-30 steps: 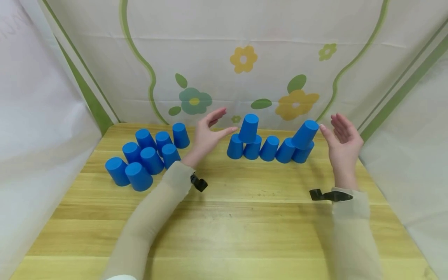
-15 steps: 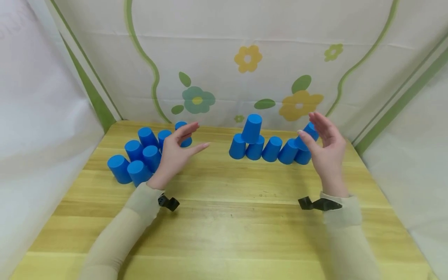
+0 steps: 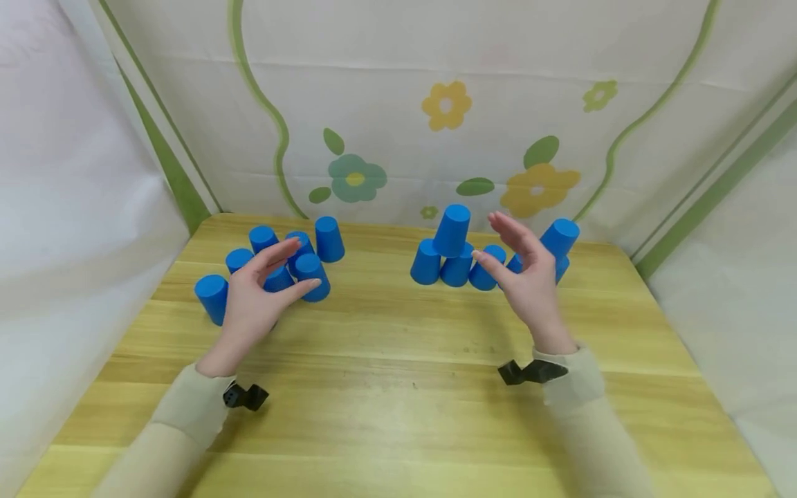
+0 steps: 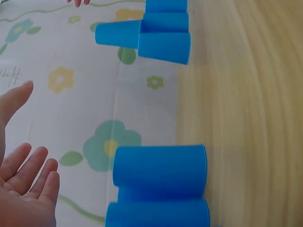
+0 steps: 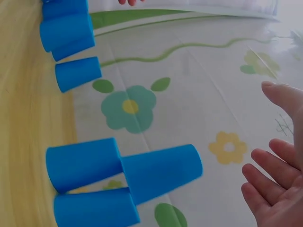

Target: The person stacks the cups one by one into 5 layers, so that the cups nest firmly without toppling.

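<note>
Several upside-down blue cups stand in a row at the back right, the leftmost cup [image 3: 426, 264] among them. One blue cup [image 3: 451, 232] rides across the left pair, and another upper cup [image 3: 559, 238] sits at the row's right end. My right hand [image 3: 526, 280] is in front of the row, fingers spread from the thumb, holding nothing and hiding some cups. Over a loose group of inverted cups [image 3: 328, 238] at the left hovers my left hand [image 3: 252, 301], thumb apart and grasping nothing. In the left wrist view, two nearby cups [image 4: 161, 165] lie beside that hand's fingers.
A wooden table [image 3: 386, 415] carries all the cups. Behind it hangs a white cloth [image 3: 386, 90] with printed flowers, and more cloth [image 3: 93, 207] closes off the sides. Each sleeve cuff bears a small black wrist camera [image 3: 532, 372].
My left hand has moved left and nearer, from beside the row to over the left group. My right hand has shifted left from the right end of the row. The cups keep their arrangement.
</note>
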A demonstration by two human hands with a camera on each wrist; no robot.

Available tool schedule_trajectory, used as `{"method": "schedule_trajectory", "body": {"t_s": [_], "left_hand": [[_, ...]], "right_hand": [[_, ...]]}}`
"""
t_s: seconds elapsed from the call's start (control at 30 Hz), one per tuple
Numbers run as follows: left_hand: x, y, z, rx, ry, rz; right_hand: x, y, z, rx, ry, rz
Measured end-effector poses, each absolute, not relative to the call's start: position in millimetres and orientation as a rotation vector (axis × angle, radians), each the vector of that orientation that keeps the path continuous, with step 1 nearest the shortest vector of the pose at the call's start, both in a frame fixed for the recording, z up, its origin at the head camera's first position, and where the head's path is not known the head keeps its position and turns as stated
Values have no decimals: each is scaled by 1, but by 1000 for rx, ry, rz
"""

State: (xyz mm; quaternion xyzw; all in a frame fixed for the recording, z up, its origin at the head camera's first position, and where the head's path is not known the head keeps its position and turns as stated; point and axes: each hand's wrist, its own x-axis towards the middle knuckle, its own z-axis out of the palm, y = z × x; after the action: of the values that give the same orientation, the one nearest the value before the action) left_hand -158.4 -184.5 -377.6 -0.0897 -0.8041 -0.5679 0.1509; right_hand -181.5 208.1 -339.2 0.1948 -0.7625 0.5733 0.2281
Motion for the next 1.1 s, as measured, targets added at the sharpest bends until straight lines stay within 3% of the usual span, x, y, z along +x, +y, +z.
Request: {"method": "schedule_trajectory", "body": {"t_s": [0.5, 1.1], "left_hand": [[-131, -230, -403, -54, -2277, -1555], [-125, -242, -417, 75, -2307, -1546]], "right_hand": [[-183, 171, -363, 647, -2262, 1585], [-203, 119, -396, 775, -2400, 1664]]}}
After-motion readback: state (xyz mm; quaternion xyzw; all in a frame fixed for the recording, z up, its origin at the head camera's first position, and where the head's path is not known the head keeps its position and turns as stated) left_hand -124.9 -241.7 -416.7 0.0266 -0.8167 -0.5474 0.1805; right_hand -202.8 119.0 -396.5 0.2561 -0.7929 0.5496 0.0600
